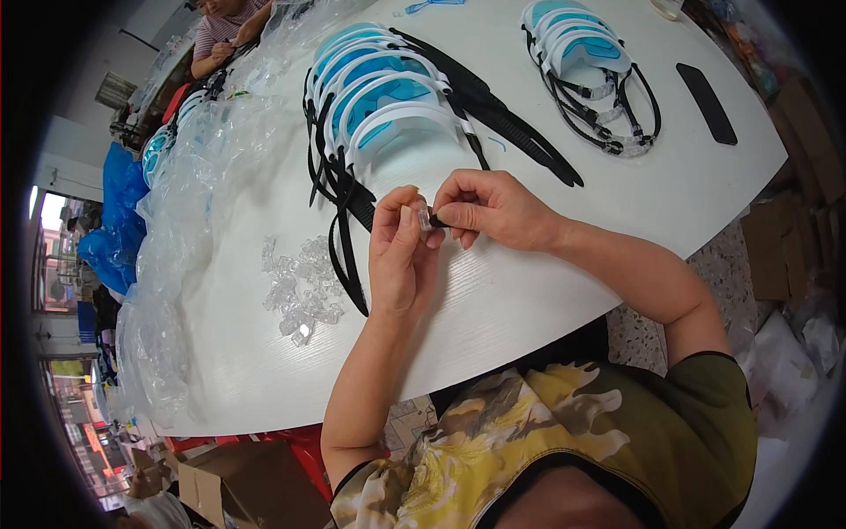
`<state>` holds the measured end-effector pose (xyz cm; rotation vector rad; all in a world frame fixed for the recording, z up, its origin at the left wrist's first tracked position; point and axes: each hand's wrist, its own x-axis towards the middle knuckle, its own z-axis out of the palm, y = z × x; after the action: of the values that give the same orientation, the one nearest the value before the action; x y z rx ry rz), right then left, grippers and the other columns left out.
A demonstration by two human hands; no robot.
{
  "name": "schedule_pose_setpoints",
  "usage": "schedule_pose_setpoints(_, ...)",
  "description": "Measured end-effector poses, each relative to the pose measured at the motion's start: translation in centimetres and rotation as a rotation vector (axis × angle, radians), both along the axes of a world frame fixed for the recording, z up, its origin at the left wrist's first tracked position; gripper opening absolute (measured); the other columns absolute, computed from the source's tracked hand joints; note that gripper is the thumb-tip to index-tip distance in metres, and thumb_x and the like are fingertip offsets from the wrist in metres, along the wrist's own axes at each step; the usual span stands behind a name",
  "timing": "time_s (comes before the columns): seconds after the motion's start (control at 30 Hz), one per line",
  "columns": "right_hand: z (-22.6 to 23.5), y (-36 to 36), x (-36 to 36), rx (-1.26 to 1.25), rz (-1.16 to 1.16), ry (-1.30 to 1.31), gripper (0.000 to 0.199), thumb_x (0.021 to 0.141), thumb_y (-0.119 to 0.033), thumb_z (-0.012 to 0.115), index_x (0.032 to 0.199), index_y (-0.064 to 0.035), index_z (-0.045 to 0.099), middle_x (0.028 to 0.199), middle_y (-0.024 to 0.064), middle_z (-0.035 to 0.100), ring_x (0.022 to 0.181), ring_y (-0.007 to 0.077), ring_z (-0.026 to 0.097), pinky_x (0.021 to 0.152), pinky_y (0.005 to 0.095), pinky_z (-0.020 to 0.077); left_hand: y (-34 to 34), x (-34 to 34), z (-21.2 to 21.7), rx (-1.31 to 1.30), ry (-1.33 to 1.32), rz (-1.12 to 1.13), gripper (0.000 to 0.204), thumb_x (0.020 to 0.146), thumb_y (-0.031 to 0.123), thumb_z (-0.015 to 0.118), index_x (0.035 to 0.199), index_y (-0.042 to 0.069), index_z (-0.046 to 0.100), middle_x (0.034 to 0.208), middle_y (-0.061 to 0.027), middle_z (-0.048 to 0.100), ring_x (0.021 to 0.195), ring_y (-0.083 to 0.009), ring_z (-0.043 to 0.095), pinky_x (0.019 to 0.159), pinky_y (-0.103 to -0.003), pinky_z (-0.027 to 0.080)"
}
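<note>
Pinching a small clear plastic clip (424, 217) between thumb and fingers, the left hand (401, 251) is raised just above the white table (564, 291), close to its near edge. The right hand (487, 210) meets it from the right, its fingertips closed on the end of a black strap (438, 222) that touches the clip. Both hands are grasping, neither is relaxed.

Just behind the hands, toward the middle of the table, lies a row of swim goggles with white frames and blue lenses (383, 97), overlapping one another, their black straps trailing toward the near edge. To the left of the hands, a loose heap of clear plastic clips (300, 286) sits on the table. Crumpled clear plastic bags (189, 203) run along the left edge. Toward the far right corner rests a second, smaller stack of goggles (582, 48), and beside it a flat black strip (706, 103). Another person's arm (216, 55) shows at the far left corner.
</note>
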<state>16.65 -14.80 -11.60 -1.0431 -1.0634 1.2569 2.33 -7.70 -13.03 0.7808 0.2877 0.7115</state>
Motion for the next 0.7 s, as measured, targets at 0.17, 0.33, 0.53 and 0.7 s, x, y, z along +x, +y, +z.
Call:
schedule_pose_setpoints(0.17, -0.31, 0.04, 0.48, 0.006, -0.029, -0.018, 0.016, 0.084, -0.017, 0.054, 0.086, -0.0011, 0.053, 0.072, 0.0005, 0.052, 0.064, 0.0058, 0.050, 0.055, 0.0186, 0.0451, 0.48, -0.18, -0.32, 0.015, -0.055, -0.016, 0.022, 0.085, 0.011, 0.051, 0.106, 0.009, 0.046, 0.089, -0.0001, 0.050, 0.073, -0.0066, 0.047, 0.062, -0.021, 0.037)
schedule_pose_setpoints(0.33, -0.22, -0.01, 0.25, -0.014, 0.008, -0.020, 0.016, 0.084, -0.018, 0.054, 0.087, -0.0014, 0.053, 0.074, 0.0008, 0.053, 0.063, 0.0061, 0.051, 0.056, 0.0187, 0.0449, 0.02, -0.01, -0.26, -0.007, 0.000, 0.008, 0.021, 0.085, 0.010, 0.051, 0.105, 0.009, 0.046, 0.090, -0.0004, 0.049, 0.072, -0.0066, 0.046, 0.060, -0.020, 0.037)
schedule_pose_setpoints(0.53, -0.35, -0.03, 0.04, -0.002, 0.049, 0.022, 0.017, 0.085, -0.018, 0.053, 0.088, -0.0022, 0.052, 0.075, 0.0009, 0.054, 0.063, 0.0062, 0.051, 0.057, 0.0186, 0.0444, -0.38, 0.33, -0.47, -0.020, 0.019, -0.007, 0.021, 0.084, 0.012, 0.053, 0.103, 0.009, 0.046, 0.090, -0.0013, 0.048, 0.069, -0.0070, 0.044, 0.060, -0.019, 0.038)
schedule_pose_setpoints(0.7, -0.42, 0.11, 0.17, 0.013, 0.060, 0.055, 0.017, 0.085, -0.019, 0.052, 0.088, -0.0023, 0.051, 0.074, 0.0005, 0.053, 0.063, 0.0060, 0.051, 0.056, 0.0182, 0.0436, -0.07, 0.29, -0.67, -0.014, -0.032, -0.029, 0.015, 0.085, 0.015, 0.050, 0.098, 0.008, 0.045, 0.089, -0.0031, 0.048, 0.069, -0.0112, 0.050, 0.062, -0.022, 0.044)
